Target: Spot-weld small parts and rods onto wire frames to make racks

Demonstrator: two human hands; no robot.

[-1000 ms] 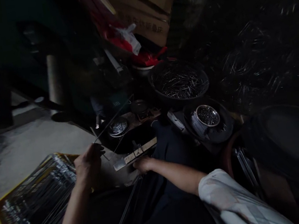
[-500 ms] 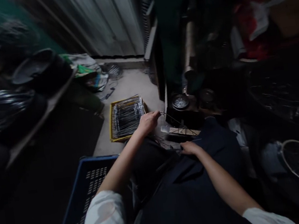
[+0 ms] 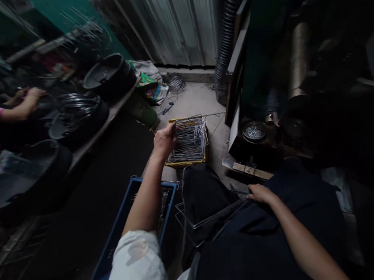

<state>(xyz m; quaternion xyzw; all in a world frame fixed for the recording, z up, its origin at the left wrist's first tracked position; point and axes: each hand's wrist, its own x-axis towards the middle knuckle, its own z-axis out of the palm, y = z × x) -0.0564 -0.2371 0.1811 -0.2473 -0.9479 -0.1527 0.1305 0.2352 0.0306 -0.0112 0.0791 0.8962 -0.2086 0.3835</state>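
My left hand (image 3: 165, 140) is closed at the left side of a yellow crate (image 3: 187, 163) filled with thin bent wire pieces (image 3: 189, 142). From its fingers a bent wire piece (image 3: 214, 114) seems to reach across the crate and past its right rim. Over my lap, my right hand (image 3: 261, 193) is closed on the end of some bent wire frames (image 3: 213, 218), whose angled ends stick out leftward over my dark trousers. Its fingertips are partly hidden.
A blue plastic crate (image 3: 108, 236) holding wire pieces stands at my left. Beyond it are black tubs (image 3: 78, 114) on a bench, and a co-worker's arm (image 3: 21, 108). To the right is a machine with a dish of small metal parts (image 3: 254, 131). A ribbed hose (image 3: 228, 35) hangs behind.
My left hand has moved from near the machine leftward onto the yellow crate with the wire piece. The view has turned left, and the wire frames by my right hand now lie across my lap.
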